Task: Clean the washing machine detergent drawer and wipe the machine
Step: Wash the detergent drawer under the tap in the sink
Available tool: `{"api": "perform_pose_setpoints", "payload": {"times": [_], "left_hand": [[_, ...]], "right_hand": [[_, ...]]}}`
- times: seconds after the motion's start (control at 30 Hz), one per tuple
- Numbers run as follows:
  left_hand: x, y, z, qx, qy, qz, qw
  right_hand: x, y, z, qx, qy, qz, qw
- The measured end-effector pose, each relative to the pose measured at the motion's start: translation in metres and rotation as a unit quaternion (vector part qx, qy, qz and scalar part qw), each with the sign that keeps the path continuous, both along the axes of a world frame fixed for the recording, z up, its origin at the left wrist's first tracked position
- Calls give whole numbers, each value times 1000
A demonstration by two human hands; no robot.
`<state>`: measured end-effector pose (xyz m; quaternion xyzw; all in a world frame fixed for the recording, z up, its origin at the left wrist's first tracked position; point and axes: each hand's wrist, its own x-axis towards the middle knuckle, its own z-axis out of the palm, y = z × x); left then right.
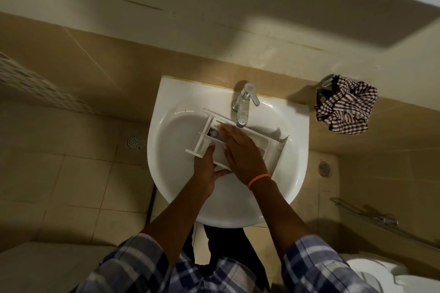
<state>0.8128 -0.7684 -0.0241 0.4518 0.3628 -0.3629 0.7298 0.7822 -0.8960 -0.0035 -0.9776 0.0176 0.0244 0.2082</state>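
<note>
A white detergent drawer (273, 144) lies tilted inside the white sink (181, 102), under the chrome tap (245, 104). My left hand (206, 171) grips the drawer's near edge from below, thumb on the rim. My right hand (242, 152) lies flat across the top of the drawer with fingers stretched toward its left compartments. An orange band circles the right wrist. No water stream shows from the tap. The washing machine is not in view.
A checked cloth (345, 104) hangs on a wall fitting to the right of the sink. A toilet (381, 273) sits at the lower right below a metal rail (381, 221). Floor drains (133, 142) lie left and right of the sink.
</note>
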Motion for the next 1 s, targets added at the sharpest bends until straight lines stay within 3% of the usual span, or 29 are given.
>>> {"api": "perform_pose_setpoints", "payload": {"times": [0.07,0.2,0.4,0.47,0.57,0.63,0.73,0.8,0.9,1.0], "left_hand": [[1,-1,3,-2,12,8,1000],[-4,-2,0,-9,19,28,999],[1,5,2,-14,-11,8,1000],[2,6,2,-8,-9,15,1000],[0,7,3,-4,-21,18,1000],[1,9,4,-2,-36,16,999],[4,17,2,12,-42,27,999],[6,23,1,24,-36,52,998],[9,27,3,40,-42,67,996],[12,19,12,51,-53,58,996]], "right_hand": [[-4,-5,3,-23,-7,-13,1000],[2,1,4,-4,-40,-129,991],[2,4,0,14,4,-74,997],[-3,-2,1,6,-22,-149,989],[1,-4,7,-40,-13,-325,945],[8,5,3,-43,-8,-331,943],[12,20,1,153,-19,-231,961],[13,17,5,259,-37,-254,931],[17,2,6,311,-55,-364,876],[24,-6,12,311,-75,-400,859]]}}
